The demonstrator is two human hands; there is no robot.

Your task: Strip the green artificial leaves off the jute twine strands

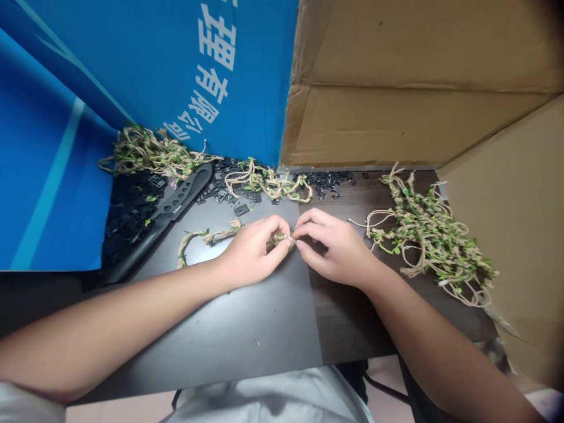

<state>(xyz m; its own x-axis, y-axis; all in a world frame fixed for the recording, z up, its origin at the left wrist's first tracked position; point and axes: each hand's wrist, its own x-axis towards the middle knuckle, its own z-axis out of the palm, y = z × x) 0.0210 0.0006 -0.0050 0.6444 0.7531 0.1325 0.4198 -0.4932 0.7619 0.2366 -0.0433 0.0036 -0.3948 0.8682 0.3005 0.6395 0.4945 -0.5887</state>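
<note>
Wearing a creased, pale grey garment (pixel 273 402) with a light left sleeve (pixel 26 404); showing a bare left hand (pixel 253 252) and right hand (pixel 339 247).

I take this for a makeshift workshop corner: on my feed, brown cardboard (pixel 374 123) and a blue panel (pixel 259 88) with white printed characters wall in a dark wood-look tabletop (pixel 348 323), where small black scraps (pixel 126 208) lie strewn near a heap of leafy twine (pixel 436 244).
</note>
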